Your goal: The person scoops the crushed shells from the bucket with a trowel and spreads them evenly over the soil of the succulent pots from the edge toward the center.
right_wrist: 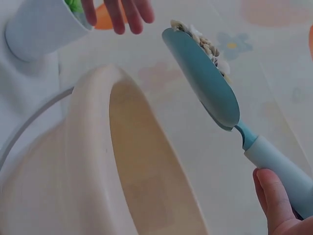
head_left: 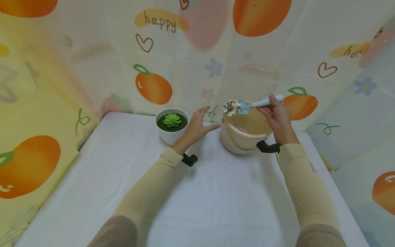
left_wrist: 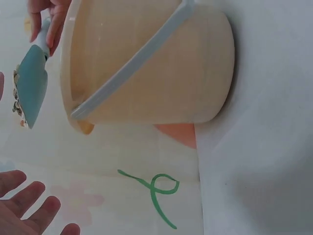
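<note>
A light-blue plastic trowel [head_left: 260, 103] heaped with shell-like bits [head_left: 232, 107] hung clear above the round cream bucket [head_left: 248, 140], the right hand [head_left: 279, 116] clamping fingers round its grip. The left hand [head_left: 196, 127], fingers apart, hovered between bucket and round white pot [head_left: 168, 137], near the white surface's [head_left: 216, 206] far edge.

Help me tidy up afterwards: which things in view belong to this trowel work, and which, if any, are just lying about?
Belong:
light-blue trowel, held in the right hand
pebbly bits it carries
beige bucket close by
potted succulent, probably, beside the left hand

Just there, as setting:
white tablecloth
fruit-print backdrop
</note>
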{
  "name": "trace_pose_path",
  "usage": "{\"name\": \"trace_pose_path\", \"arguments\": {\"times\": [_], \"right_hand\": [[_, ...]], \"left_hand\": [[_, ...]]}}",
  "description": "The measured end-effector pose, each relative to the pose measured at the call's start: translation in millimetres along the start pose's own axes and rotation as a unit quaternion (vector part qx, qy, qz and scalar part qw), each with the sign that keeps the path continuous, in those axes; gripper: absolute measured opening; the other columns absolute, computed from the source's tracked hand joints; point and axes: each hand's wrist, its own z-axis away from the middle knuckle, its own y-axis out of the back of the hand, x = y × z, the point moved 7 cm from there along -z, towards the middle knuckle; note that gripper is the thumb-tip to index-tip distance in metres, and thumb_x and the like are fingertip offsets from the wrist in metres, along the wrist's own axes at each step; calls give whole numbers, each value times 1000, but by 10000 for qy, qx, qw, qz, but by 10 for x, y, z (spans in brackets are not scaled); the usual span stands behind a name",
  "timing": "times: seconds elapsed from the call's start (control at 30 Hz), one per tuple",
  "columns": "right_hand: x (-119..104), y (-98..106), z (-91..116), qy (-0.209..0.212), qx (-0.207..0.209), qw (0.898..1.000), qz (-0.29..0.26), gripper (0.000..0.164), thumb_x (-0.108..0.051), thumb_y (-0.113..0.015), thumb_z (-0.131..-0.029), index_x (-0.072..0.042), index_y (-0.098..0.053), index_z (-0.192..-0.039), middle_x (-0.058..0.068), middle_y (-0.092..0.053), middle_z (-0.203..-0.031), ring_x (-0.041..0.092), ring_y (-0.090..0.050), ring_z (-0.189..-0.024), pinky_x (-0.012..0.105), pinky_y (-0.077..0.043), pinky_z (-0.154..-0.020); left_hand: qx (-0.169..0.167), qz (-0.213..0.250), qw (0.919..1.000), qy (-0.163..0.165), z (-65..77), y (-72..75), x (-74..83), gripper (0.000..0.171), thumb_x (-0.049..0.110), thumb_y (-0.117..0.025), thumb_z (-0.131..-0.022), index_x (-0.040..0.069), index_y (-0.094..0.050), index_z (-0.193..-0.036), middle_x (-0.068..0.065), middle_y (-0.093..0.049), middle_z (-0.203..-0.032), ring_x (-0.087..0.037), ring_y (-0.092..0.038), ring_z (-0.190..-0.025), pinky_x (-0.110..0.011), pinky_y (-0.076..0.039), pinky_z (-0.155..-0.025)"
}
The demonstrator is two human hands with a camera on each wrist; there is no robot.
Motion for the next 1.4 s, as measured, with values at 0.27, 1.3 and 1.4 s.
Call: {"name": "trace_pose_path", "arguments": {"times": [0.27,1.3,1.4], "right_hand": [[99,-152,-20,14,-8,9999,141,22,-17,-63,-92,-2,-55,-106,16,-69,-79,27,-74,-77,41,-55,-76],[543,-485,-52,-273,-231,9993,83,15,-15,-60,-95,-1,-59,-93,17,-70,-74,25,-74,-70,39,-56,-77],[580,-506,-64,-275,-156,9994,157,15,-16,-60,-95,-2,-59,-96,16,-70,-76,25,-74,-72,39,-57,-76]], "left_hand": [[276,-18,9996,11,19,203,-26,85,44,-74,-84,8,-34,-151,-12,-34,-157,-30,-30,-145,-50,-29,-117],[464,-239,9986,65,125,657,-180,91,41,-77,-82,7,-30,-152,-14,-29,-157,-33,-28,-145,-53,-27,-117],[432,-231,9988,73,123,678,-198,92,45,-76,-81,9,-30,-152,-13,-29,-158,-33,-28,-145,-54,-27,-117]]}}
